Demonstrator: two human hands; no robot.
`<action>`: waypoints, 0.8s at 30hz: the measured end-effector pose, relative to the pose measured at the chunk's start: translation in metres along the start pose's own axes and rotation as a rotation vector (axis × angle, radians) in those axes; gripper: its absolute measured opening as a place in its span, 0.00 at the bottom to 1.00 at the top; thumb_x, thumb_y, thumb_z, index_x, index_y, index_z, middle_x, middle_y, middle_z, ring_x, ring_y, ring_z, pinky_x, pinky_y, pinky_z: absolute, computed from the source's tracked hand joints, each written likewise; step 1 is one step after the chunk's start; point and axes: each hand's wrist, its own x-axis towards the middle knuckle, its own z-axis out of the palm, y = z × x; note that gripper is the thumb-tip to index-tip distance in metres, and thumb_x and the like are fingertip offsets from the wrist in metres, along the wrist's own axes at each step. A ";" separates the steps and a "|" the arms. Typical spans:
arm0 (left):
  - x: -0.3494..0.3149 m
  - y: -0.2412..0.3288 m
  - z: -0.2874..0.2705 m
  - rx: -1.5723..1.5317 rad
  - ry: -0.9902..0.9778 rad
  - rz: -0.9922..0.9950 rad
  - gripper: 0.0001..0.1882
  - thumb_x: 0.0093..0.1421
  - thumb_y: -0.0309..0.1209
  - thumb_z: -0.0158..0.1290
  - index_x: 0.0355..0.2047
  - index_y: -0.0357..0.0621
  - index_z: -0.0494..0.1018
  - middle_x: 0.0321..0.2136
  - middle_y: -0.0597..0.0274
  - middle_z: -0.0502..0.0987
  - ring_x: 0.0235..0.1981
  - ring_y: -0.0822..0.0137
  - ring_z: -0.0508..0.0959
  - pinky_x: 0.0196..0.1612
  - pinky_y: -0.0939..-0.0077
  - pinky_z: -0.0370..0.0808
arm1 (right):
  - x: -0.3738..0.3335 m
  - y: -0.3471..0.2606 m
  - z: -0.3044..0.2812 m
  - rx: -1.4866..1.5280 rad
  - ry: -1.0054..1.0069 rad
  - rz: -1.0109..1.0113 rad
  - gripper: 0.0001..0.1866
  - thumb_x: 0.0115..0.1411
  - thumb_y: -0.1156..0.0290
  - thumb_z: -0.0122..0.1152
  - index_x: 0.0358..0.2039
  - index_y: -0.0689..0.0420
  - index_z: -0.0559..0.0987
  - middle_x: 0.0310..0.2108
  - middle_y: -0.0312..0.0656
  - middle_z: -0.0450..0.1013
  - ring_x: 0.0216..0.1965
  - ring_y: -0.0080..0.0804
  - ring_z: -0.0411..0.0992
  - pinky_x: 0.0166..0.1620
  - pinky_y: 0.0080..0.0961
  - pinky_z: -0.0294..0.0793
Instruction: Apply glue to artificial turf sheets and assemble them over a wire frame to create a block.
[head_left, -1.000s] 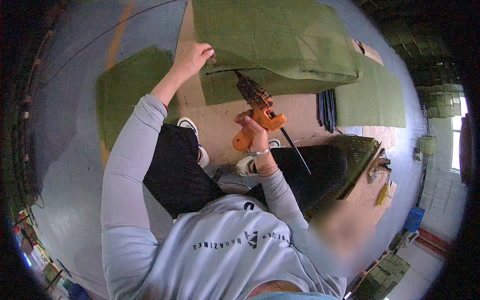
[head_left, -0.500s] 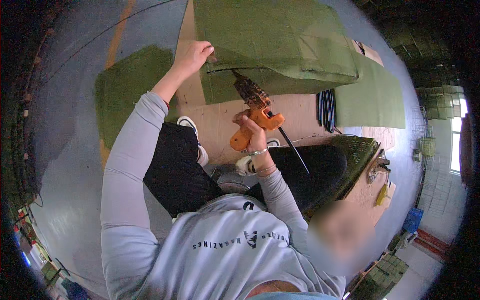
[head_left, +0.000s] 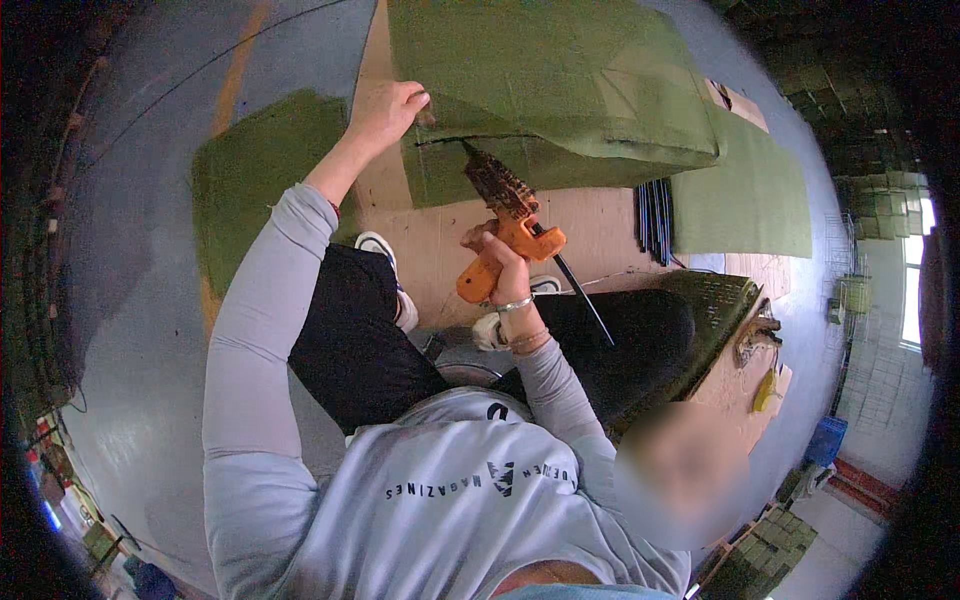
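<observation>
My right hand [head_left: 508,268] is wrapped round the handle of an orange glue gun [head_left: 530,240]. Its nozzle end is dark and crusted, and a long black glue stick [head_left: 585,300] juts from its rear. The tip points away from me, at a thin black line [head_left: 500,138] on a green mesh sheet [head_left: 540,70]; whether it touches cannot be made out. At the near left corner of the sheet, my left hand [head_left: 385,112] pinches its lifted edge, thumb and fingers closed. The sheet lies on a pale wooden board [head_left: 590,220], its near part folded or raised.
Several black sticks [head_left: 653,222] lie on the board, beside another green sheet [head_left: 745,190]. A darker green piece [head_left: 265,180] is at left on the grey floor [head_left: 130,300]. Right of my knee stands a wooden surface [head_left: 735,395] carrying a yellow-handled tool [head_left: 767,390]. A blue crate [head_left: 826,440] sits farther right.
The glue gun has shifted slightly to the left with my right hand, its glue stick swinging a little left. My left hand stays almost in place.
</observation>
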 end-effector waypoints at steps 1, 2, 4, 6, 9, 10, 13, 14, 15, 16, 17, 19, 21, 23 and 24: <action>0.000 -0.001 0.000 -0.015 0.003 0.011 0.17 0.62 0.41 0.46 0.36 0.36 0.72 0.32 0.42 0.75 0.36 0.43 0.75 0.38 0.57 0.70 | -0.001 -0.003 0.001 0.019 -0.023 -0.002 0.08 0.56 0.73 0.59 0.36 0.61 0.75 0.34 0.36 0.74 0.37 0.26 0.72 0.42 0.26 0.71; 0.000 -0.003 0.000 -0.030 0.007 0.022 0.17 0.62 0.41 0.46 0.36 0.36 0.72 0.32 0.42 0.75 0.36 0.43 0.75 0.38 0.58 0.70 | 0.000 -0.002 -0.001 0.018 -0.023 -0.002 0.08 0.56 0.73 0.59 0.36 0.61 0.75 0.34 0.36 0.74 0.37 0.26 0.72 0.42 0.26 0.71; 0.000 -0.005 0.001 -0.059 0.018 0.040 0.17 0.62 0.41 0.46 0.36 0.36 0.72 0.31 0.42 0.75 0.35 0.43 0.75 0.37 0.58 0.70 | 0.006 0.003 -0.012 0.057 0.066 -0.014 0.09 0.55 0.72 0.60 0.36 0.60 0.75 0.34 0.35 0.74 0.35 0.26 0.72 0.40 0.26 0.70; -0.001 -0.001 0.001 -0.088 0.028 0.057 0.17 0.62 0.41 0.46 0.36 0.36 0.72 0.31 0.41 0.75 0.35 0.43 0.75 0.36 0.58 0.70 | 0.012 0.010 -0.025 0.064 0.073 -0.018 0.09 0.54 0.72 0.60 0.36 0.60 0.75 0.34 0.35 0.74 0.34 0.26 0.72 0.39 0.26 0.70; -0.003 0.006 -0.003 -0.079 0.008 0.001 0.14 0.62 0.38 0.45 0.33 0.38 0.73 0.28 0.47 0.76 0.32 0.49 0.75 0.34 0.61 0.69 | 0.017 0.015 -0.035 0.054 0.079 -0.053 0.09 0.54 0.71 0.61 0.36 0.59 0.75 0.33 0.35 0.74 0.33 0.27 0.72 0.37 0.26 0.70; -0.003 0.004 -0.002 -0.094 0.034 0.001 0.14 0.62 0.38 0.45 0.32 0.38 0.73 0.27 0.47 0.75 0.30 0.49 0.75 0.34 0.61 0.68 | 0.016 0.014 -0.032 0.037 0.076 -0.085 0.10 0.53 0.71 0.61 0.36 0.59 0.75 0.33 0.34 0.74 0.32 0.27 0.72 0.36 0.26 0.70; -0.004 0.004 -0.006 -0.085 0.039 -0.018 0.14 0.62 0.37 0.46 0.32 0.37 0.72 0.26 0.46 0.75 0.29 0.49 0.75 0.33 0.61 0.68 | 0.007 -0.004 -0.018 0.012 0.080 -0.043 0.10 0.53 0.71 0.61 0.36 0.59 0.75 0.32 0.35 0.74 0.32 0.27 0.72 0.36 0.26 0.70; -0.005 0.005 -0.007 -0.060 0.017 -0.035 0.14 0.62 0.37 0.46 0.33 0.37 0.72 0.26 0.46 0.75 0.29 0.49 0.75 0.33 0.61 0.68 | 0.007 -0.003 -0.018 0.010 0.081 -0.041 0.10 0.53 0.71 0.61 0.36 0.59 0.75 0.32 0.35 0.74 0.32 0.27 0.72 0.36 0.26 0.70; -0.004 0.007 -0.007 -0.060 0.019 -0.030 0.14 0.62 0.37 0.46 0.33 0.37 0.72 0.26 0.46 0.75 0.29 0.49 0.75 0.33 0.61 0.68 | 0.008 -0.003 -0.019 0.015 0.078 -0.063 0.10 0.53 0.70 0.61 0.36 0.59 0.75 0.32 0.35 0.74 0.32 0.27 0.72 0.36 0.26 0.70; -0.004 0.008 -0.007 -0.053 0.039 -0.027 0.14 0.62 0.38 0.46 0.33 0.38 0.72 0.26 0.46 0.75 0.29 0.48 0.75 0.33 0.60 0.68 | 0.008 -0.003 -0.020 0.021 0.075 -0.084 0.10 0.53 0.70 0.61 0.35 0.59 0.75 0.31 0.35 0.74 0.32 0.27 0.72 0.36 0.26 0.70; -0.003 0.009 -0.007 -0.046 0.059 -0.024 0.14 0.62 0.38 0.46 0.33 0.38 0.72 0.26 0.45 0.75 0.29 0.48 0.75 0.33 0.60 0.68 | 0.007 -0.004 -0.022 0.022 0.075 -0.089 0.10 0.53 0.70 0.61 0.35 0.59 0.75 0.31 0.35 0.74 0.32 0.27 0.72 0.36 0.26 0.70; -0.004 0.006 -0.005 -0.042 0.087 -0.004 0.14 0.62 0.38 0.46 0.34 0.39 0.73 0.26 0.45 0.75 0.30 0.48 0.76 0.33 0.60 0.69 | 0.006 -0.008 -0.020 0.015 0.157 0.007 0.09 0.55 0.74 0.56 0.36 0.61 0.71 0.31 0.43 0.72 0.36 0.37 0.73 0.47 0.36 0.70; -0.005 0.006 -0.005 -0.037 0.113 0.018 0.14 0.62 0.38 0.46 0.34 0.39 0.73 0.27 0.45 0.75 0.31 0.48 0.76 0.33 0.59 0.69 | 0.003 -0.013 -0.015 0.009 0.150 -0.021 0.09 0.55 0.74 0.56 0.36 0.61 0.71 0.31 0.43 0.73 0.37 0.37 0.73 0.47 0.35 0.70; -0.005 0.009 -0.006 -0.014 0.089 -0.014 0.14 0.63 0.39 0.45 0.34 0.41 0.73 0.27 0.46 0.75 0.31 0.48 0.76 0.33 0.59 0.69 | 0.003 -0.013 -0.017 0.004 0.145 -0.049 0.09 0.55 0.74 0.56 0.36 0.61 0.71 0.31 0.43 0.73 0.37 0.37 0.73 0.47 0.35 0.70; -0.004 0.008 -0.005 -0.016 0.089 -0.013 0.14 0.63 0.39 0.45 0.34 0.41 0.73 0.27 0.46 0.75 0.31 0.48 0.76 0.33 0.59 0.69 | 0.006 -0.011 -0.020 0.043 0.157 -0.043 0.08 0.55 0.74 0.56 0.36 0.61 0.71 0.32 0.43 0.73 0.37 0.37 0.73 0.48 0.35 0.70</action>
